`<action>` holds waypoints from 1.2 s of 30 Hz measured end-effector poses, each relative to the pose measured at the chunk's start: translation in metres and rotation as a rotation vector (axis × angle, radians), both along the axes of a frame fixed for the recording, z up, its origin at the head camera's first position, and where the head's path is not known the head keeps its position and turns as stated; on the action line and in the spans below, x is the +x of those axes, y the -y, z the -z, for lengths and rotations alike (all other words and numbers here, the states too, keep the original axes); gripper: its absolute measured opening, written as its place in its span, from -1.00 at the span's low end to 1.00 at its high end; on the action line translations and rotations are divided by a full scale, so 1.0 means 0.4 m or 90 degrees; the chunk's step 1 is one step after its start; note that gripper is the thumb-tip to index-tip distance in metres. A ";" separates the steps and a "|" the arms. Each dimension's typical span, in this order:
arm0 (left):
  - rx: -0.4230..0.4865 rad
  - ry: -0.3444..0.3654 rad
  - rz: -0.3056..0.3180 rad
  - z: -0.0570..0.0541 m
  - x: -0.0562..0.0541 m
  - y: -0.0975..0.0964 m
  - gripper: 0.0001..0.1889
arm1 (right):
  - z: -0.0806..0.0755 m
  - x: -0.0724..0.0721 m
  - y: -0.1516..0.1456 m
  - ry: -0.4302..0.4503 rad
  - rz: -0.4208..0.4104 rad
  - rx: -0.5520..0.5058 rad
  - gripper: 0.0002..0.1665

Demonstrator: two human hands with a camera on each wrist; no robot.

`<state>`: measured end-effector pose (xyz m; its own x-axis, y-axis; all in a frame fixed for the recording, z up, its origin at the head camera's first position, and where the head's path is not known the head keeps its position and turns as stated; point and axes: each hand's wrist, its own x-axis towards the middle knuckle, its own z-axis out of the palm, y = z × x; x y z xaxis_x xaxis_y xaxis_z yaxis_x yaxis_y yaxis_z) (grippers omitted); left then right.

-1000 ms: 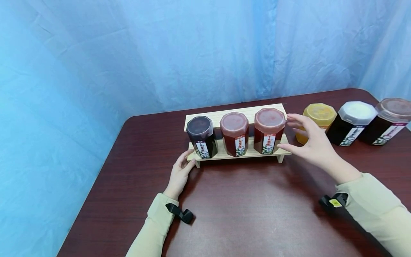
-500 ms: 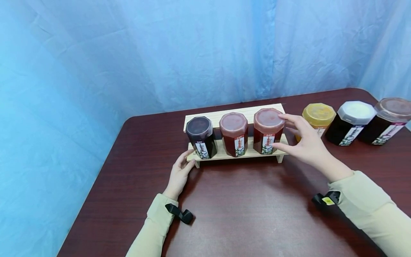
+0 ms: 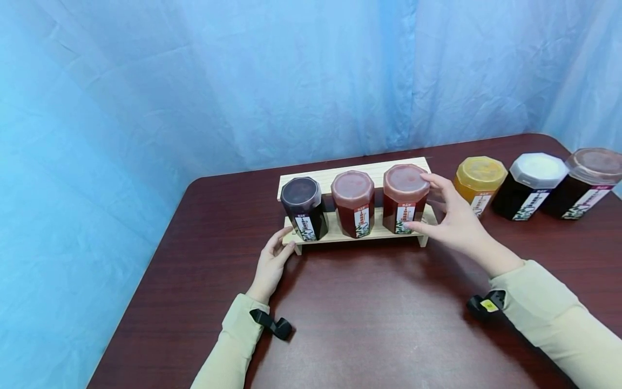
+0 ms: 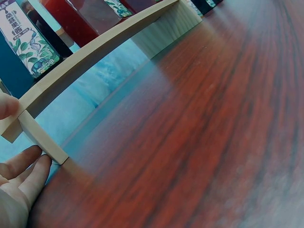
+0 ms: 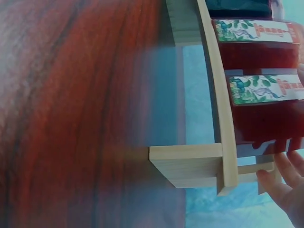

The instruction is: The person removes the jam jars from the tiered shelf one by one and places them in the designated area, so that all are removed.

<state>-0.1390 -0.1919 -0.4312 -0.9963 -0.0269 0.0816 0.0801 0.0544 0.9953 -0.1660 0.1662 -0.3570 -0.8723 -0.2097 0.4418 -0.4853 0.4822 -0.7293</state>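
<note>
Right-end red jar (image 3: 403,192): upright on the lower tier of the wooden rack (image 3: 335,229), label to the front. Right hand (image 3: 454,221): thumb across the lower label, index tip at the lid's edge; the head view does not settle whether it grips or only lies around the jar, so cannot tell. Risk: force applied high at the lid and low at the thumb could tip the jar or twist its label askew. Base sits close to the board's front edge; a pull toward the person might carry it over.

Middle red jar (image 3: 353,194): a narrow gap away. A leftward shove could close that gap and drive it toward the dark jar (image 3: 303,200) at the left end.

Rack, left end: left hand (image 3: 272,265) grips the corner, fingers beside the leg. Judged to be steadying it; uneven force between the hands might skew the rack on the table (image 3: 369,313), shifting all three jars.

Right of the rack: yellow jar (image 3: 480,175), white-lidded jar (image 3: 540,170) and translucent-lidded jar (image 3: 594,167). Yellow is nearest the right hand; a wide backward swing could clip it.
</note>
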 end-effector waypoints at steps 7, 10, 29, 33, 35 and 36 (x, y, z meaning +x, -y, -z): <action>-0.002 -0.006 0.001 0.001 -0.001 0.000 -0.56 | 0.018 -0.004 0.011 -0.022 -0.018 -0.021 0.23; -0.007 -0.005 -0.001 0.002 -0.003 0.000 -0.56 | 0.021 -0.004 0.019 -0.030 -0.008 -0.023 0.22; -0.011 -0.002 -0.007 0.002 -0.004 -0.002 -0.56 | 0.056 -0.002 0.061 -0.067 0.101 -0.035 0.28; -0.009 0.000 -0.007 -0.001 -0.003 -0.003 -0.56 | 0.055 0.000 0.065 -0.062 0.106 -0.038 0.28; -0.011 0.001 -0.008 -0.001 -0.002 -0.002 -0.56 | 0.054 0.000 0.066 -0.055 0.106 -0.038 0.27; -0.012 0.002 -0.010 -0.001 -0.001 -0.002 -0.56 | 0.053 0.001 0.067 -0.051 0.105 -0.039 0.27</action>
<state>-0.1395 -0.1912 -0.4307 -0.9961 -0.0407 0.0788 0.0756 0.0749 0.9943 -0.1657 0.1395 -0.3783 -0.8538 -0.0370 0.5193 -0.4612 0.5164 -0.7215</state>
